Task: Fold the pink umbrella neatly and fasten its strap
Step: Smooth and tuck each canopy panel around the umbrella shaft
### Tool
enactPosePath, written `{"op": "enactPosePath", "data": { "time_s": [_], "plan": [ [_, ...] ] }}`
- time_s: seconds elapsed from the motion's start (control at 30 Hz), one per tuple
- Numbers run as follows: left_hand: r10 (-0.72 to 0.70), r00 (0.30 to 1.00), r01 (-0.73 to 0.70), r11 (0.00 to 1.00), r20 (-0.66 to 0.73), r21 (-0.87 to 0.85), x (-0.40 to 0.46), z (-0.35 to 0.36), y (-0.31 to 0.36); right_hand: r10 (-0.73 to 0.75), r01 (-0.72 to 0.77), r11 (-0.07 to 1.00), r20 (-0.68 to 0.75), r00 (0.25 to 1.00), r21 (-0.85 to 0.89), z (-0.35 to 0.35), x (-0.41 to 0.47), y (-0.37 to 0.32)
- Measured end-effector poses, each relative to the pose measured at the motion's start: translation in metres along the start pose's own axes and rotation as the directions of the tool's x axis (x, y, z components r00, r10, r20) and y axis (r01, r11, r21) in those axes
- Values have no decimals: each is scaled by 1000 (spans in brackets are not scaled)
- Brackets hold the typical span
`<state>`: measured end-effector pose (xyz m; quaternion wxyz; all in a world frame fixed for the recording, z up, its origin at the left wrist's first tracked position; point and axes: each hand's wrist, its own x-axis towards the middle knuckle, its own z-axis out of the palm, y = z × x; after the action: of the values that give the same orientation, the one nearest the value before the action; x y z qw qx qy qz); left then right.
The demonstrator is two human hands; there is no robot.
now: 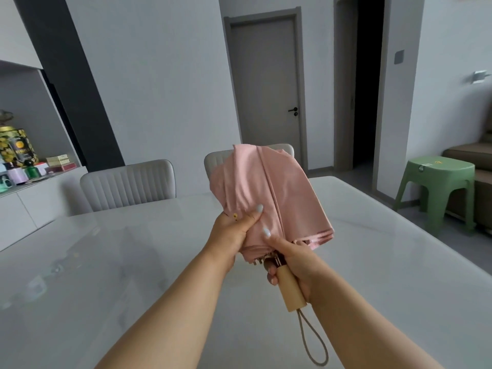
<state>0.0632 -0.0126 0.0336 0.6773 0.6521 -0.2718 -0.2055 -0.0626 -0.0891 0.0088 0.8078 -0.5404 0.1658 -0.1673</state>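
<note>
The pink umbrella (282,193) is collapsed and held in the air above the white table (106,262), its canopy loose and bunched, pointing away from me. My right hand (295,265) grips the pale wooden handle (290,291), thumb up against the fabric. A beige wrist cord (311,342) hangs from the handle's end. My left hand (234,230) grips a fold of the pink fabric on the left side, near the rib tips. A small snap button (235,216) shows at my left fingers; the strap itself is hidden.
Two grey padded chairs (127,185) stand at the table's far edge. A sideboard with tins and boxes (18,155) is at the left. A green plastic stool (439,187) stands at the right, near a closed door (266,89) and a dark doorway.
</note>
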Motion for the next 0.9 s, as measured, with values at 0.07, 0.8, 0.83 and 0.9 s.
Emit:
{"op": "enactPosePath", "data": {
  "time_s": [0.07,0.8,0.83,0.9],
  "plan": [
    [-50,997,43,994,60,99,-3,-6,0,-16,16,1000,-35,999,2,-6,-2,7],
    [152,980,-201,758,132,620,71,-45,131,-19,18,992,-5,1000,-125,-8,-2,-3],
    [151,979,-204,776,138,597,70,-46,131,-15,15,992,-2,1000,-128,-8,-2,-3],
    [170,977,-215,798,132,563,69,-48,131,-10,10,991,2,1000,-131,-6,-2,-3]
  ]
}}
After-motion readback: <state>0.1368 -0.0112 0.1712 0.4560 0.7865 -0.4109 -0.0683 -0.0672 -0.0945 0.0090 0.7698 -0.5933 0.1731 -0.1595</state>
